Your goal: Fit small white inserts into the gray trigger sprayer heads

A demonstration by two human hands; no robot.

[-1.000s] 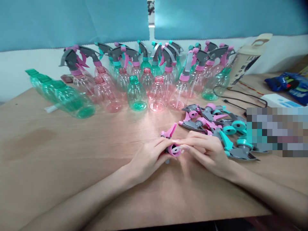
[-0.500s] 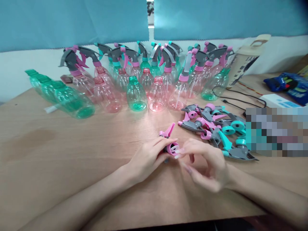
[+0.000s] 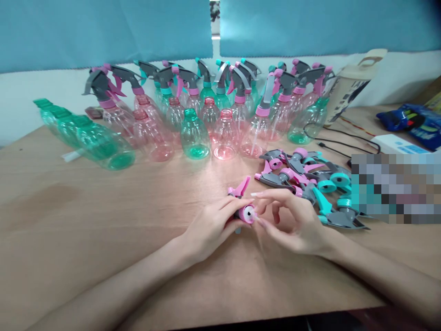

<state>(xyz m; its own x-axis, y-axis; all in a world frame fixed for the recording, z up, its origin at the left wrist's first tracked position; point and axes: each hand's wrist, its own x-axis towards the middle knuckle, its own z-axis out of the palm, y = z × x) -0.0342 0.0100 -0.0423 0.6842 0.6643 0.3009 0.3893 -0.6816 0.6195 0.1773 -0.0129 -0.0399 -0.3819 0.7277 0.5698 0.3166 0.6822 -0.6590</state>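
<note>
My left hand (image 3: 212,225) is closed round a pink and grey spray trigger head (image 3: 243,207), its pink collar facing right. My right hand (image 3: 292,220) meets it from the right, thumb and fingers pinched at the collar's opening on something thin and pale that I cannot make out. Both hands hover low over the wooden table (image 3: 86,220) near its front middle.
A pile of loose trigger heads (image 3: 310,179), pink and teal, lies just right of my hands. Pink and green spray bottles (image 3: 213,115) stand in rows at the back, some capped. Green bottles (image 3: 89,138) lie stacked at left. A black cable (image 3: 344,138), box and blue packet sit at right.
My right hand drew back a little with loosened fingers, then returned to the collar and pinched there again. My left hand and the trigger head stayed put.
</note>
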